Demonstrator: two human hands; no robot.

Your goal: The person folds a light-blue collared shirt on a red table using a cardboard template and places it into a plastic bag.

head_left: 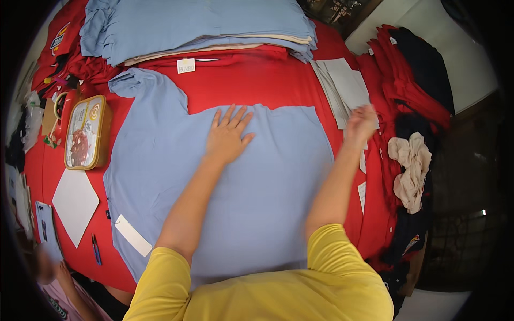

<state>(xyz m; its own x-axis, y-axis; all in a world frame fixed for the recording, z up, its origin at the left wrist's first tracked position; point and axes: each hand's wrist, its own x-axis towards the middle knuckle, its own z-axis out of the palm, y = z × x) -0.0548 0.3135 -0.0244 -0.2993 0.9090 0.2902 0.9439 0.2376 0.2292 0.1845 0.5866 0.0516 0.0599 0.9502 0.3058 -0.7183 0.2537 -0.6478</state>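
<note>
A light blue shirt (pixel 262 187) lies spread on the red cloth, one sleeve reaching toward the far left. My left hand (pixel 227 137) rests flat on it near its far edge, fingers spread. A white hang tag (pixel 133 235) is on the shirt at the near left. Over a pile of white paper sheets (pixel 342 80) on the right is my right hand (pixel 361 125), its fingers curled together and slightly blurred. Whatever those fingers hold, if anything, cannot be made out.
A folded light blue stack (pixel 214 27) stands at the back. On the left are a lidded plastic tub (pixel 85 134), a white sheet (pixel 76 206), blue scissors or pen (pixel 96 250) and a person (pixel 67 283). Folded red garments (pixel 401 80) and a beige cloth (pixel 411 168) lie right.
</note>
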